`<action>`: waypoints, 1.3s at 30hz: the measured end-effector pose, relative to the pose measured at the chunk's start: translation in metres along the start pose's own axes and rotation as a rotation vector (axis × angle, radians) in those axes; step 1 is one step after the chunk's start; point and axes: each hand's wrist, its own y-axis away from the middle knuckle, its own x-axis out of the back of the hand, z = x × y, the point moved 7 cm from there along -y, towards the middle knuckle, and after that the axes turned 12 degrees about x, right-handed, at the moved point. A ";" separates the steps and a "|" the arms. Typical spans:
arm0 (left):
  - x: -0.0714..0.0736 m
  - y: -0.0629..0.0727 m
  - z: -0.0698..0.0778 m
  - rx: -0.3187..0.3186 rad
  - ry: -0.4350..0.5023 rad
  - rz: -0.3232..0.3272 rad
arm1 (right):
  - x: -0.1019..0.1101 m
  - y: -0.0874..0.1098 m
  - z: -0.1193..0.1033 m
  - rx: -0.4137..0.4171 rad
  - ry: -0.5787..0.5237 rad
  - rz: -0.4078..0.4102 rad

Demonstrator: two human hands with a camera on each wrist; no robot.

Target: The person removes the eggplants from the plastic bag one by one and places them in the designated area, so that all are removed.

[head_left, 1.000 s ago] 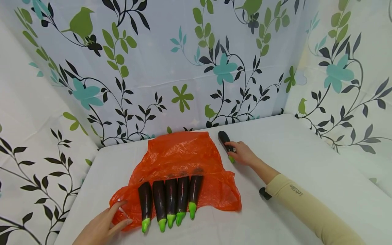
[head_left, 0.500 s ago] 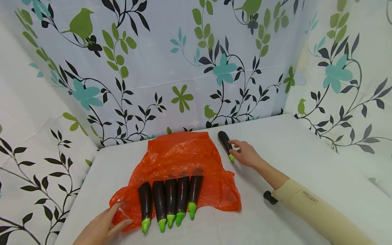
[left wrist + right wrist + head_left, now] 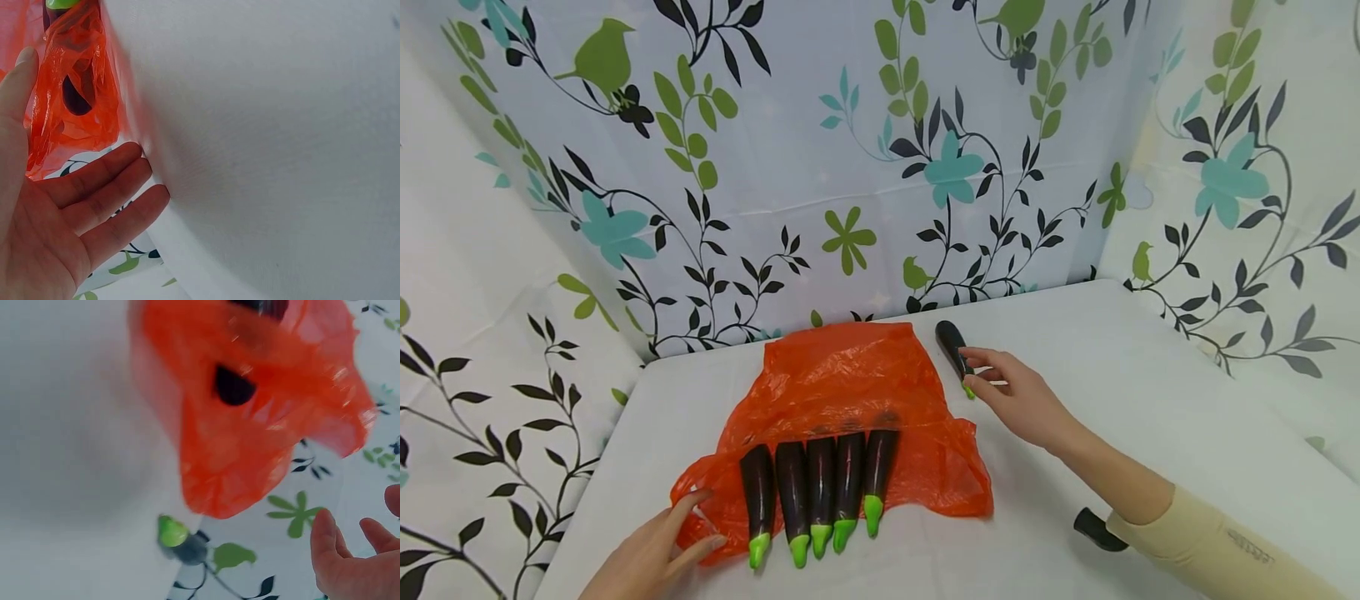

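Note:
Several dark eggplants (image 3: 822, 483) with bright green stem ends lie side by side on the table, their upper ends under the orange-red plastic bag (image 3: 842, 367). At the bag's lower left corner is my left hand (image 3: 643, 550), thumb and fingers spread; the left wrist view shows the fingers (image 3: 112, 225) relaxed, holding nothing. A single eggplant (image 3: 950, 340) lies right of the bag near the back edge. My right hand (image 3: 1026, 404) hovers close to its green end, fingers loosely bent. In the right wrist view that eggplant's green end (image 3: 174, 532) is apart from the hand.
A dark rounded object (image 3: 1099, 531) lies partly hidden beside the right sleeve (image 3: 1210, 546). The white-covered table (image 3: 1075, 333) ends at the back against a leaf-and-bird patterned curtain (image 3: 790, 167); similar fabric hangs at both sides.
My right hand has come away from the single eggplant, moving right and toward me. More of the dark object by the sleeve shows. The left hand, bag and eggplants stay put.

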 end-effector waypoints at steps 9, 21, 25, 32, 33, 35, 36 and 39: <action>0.003 0.000 0.000 -0.013 -0.018 0.011 | -0.014 0.020 -0.050 0.159 -0.105 -0.054; 0.001 -0.003 -0.002 -0.016 -0.026 0.002 | -0.052 0.035 -0.073 0.241 -0.186 -0.208; 0.001 -0.004 -0.002 -0.011 -0.021 0.004 | -0.067 0.036 -0.068 0.191 -0.203 -0.279; -0.001 -0.006 -0.002 -0.006 -0.007 -0.001 | -0.092 0.043 -0.057 0.094 -0.183 -0.411; -0.001 -0.006 -0.002 -0.007 -0.006 0.001 | -0.095 0.043 -0.056 0.085 -0.178 -0.429; -0.001 -0.006 -0.002 -0.003 -0.006 0.000 | -0.102 0.044 -0.054 0.075 -0.174 -0.459; -0.001 -0.006 -0.002 -0.003 -0.008 0.001 | -0.104 0.045 -0.053 0.071 -0.170 -0.472; -0.001 -0.006 -0.002 0.000 -0.013 -0.001 | -0.112 0.043 -0.049 0.062 -0.147 -0.499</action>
